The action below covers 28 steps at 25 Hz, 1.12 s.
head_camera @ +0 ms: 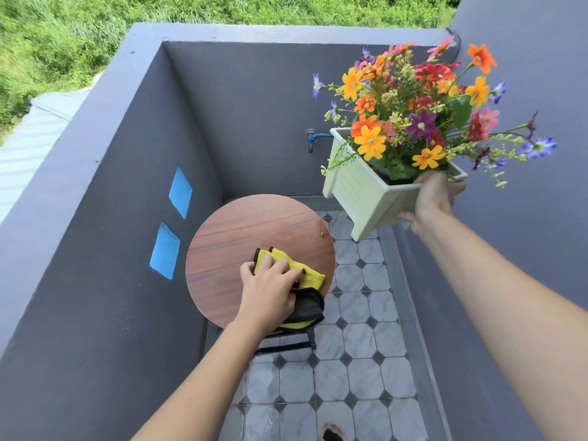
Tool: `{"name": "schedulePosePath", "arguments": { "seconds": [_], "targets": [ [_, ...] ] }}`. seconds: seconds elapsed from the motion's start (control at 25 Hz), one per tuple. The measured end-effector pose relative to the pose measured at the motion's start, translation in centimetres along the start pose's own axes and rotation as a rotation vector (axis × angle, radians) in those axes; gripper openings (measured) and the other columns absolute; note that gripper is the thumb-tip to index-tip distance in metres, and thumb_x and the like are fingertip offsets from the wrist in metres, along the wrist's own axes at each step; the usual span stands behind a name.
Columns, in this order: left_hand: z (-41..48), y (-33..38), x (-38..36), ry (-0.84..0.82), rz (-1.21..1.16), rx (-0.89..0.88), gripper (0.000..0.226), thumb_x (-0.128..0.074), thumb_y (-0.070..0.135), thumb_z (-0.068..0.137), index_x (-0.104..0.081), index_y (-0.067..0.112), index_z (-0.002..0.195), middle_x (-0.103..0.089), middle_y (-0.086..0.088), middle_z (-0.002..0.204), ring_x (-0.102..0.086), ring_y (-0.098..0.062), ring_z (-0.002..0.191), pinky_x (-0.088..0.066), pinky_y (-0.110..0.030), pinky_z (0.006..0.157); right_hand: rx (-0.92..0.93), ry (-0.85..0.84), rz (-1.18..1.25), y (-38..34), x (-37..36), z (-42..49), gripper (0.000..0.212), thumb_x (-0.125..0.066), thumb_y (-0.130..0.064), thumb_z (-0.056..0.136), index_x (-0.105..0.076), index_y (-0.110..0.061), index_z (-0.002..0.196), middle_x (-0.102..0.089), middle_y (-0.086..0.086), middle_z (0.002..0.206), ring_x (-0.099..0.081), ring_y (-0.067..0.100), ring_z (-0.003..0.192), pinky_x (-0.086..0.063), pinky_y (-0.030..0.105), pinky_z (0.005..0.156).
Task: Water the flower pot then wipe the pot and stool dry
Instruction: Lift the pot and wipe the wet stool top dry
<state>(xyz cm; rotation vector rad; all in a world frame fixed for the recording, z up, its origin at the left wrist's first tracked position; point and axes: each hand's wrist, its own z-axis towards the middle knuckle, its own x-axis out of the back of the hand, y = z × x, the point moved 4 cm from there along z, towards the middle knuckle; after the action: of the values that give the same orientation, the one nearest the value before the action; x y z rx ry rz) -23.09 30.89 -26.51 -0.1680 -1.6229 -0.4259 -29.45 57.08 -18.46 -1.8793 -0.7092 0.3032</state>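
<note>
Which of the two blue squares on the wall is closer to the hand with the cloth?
The lower blue square. It sits level with the stool, nearer the left hand on the cloth; the other is higher.

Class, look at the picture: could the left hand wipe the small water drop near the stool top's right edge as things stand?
Probably yes. The left hand presses the yellow cloth on the stool top, and bare wood lies between cloth and drop; the right hand holds the flower pot aloft.
</note>
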Motion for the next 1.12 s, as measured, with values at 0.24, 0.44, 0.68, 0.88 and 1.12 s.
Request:
{"name": "schedulePosePath", "arguments": {
  "seconds": [0.24, 0.44, 0.68, 0.88, 1.12],
  "targets": [
    [-8.1, -2.8, 0.4, 0.134, -0.133, -0.022, 0.008, -0.052, 0.03, 0.053, -0.054, 0.023, 0.057, -0.056, 0.008, 0.078, -0.046, -0.02, 0.088, -0.034, -0.054, 0.087, -0.004, 0.0, 0.002, 0.1, 0.3, 1.1, 0.036, -0.045, -0.016, 0.073, -0.029, -0.019, 0.105, -0.044, 0.015, 0.127, -0.05, 0.02, 0.078, -0.05, 0.034, 0.053],
    [-4.0, 1.0, -0.1, 0.132, -0.295, 0.112, 0.04, -0.04, 0.033, 0.087, -0.067, 0.009, 0.105, -0.065, -0.014, 0.115, -0.059, -0.033, 0.111, -0.038, -0.039, 0.097, -0.031, 0.014, 0.023, 0.4, 0.0, 1.4, 0.037, -0.045, -0.019, 0.072, -0.032, -0.018, 0.107, -0.045, 0.013, 0.126, -0.052, 0.023, 0.084, -0.047, 0.032, 0.05],
    [-3.4, 1.1, -6.7, -0.374, -0.058, 0.202, 0.059, -0.009, 0.051, 0.096, -0.049, 0.031, 0.135, -0.051, -0.006, 0.141, -0.047, -0.037, 0.128, -0.044, -0.056, 0.096, -0.06, -0.001, 0.03, 1.2, -0.9, 1.3, 0.035, -0.044, -0.018, 0.074, -0.03, -0.018, 0.106, -0.044, 0.014, 0.127, -0.053, 0.028, 0.092, -0.047, 0.032, 0.049],
    [-4.0, -3.7, -5.7, -0.251, -0.05, 0.203, 0.062, 0.003, 0.056, 0.091, -0.024, 0.039, 0.145, -0.019, 0.007, 0.154, -0.025, -0.025, 0.143, -0.032, -0.047, 0.108, -0.034, 0.013, 0.015, 1.4, -1.0, 2.0, 0.033, -0.045, -0.019, 0.074, -0.031, -0.017, 0.104, -0.045, 0.014, 0.125, -0.049, 0.019, 0.075, -0.049, 0.033, 0.051],
    [-0.4, -9.7, -4.2, -0.06, -0.26, 0.757, 0.053, -0.019, 0.04, 0.1, -0.012, 0.026, 0.15, -0.003, -0.004, 0.161, 0.002, -0.034, 0.146, -0.007, -0.054, 0.115, -0.069, 0.033, -0.034, 1.5, 0.0, 2.9, 0.076, -0.04, -0.028, 0.053, -0.046, -0.013, 0.127, -0.047, 0.011, 0.126, -0.054, 0.02, 0.081, -0.049, 0.028, 0.045]
  ]
}}
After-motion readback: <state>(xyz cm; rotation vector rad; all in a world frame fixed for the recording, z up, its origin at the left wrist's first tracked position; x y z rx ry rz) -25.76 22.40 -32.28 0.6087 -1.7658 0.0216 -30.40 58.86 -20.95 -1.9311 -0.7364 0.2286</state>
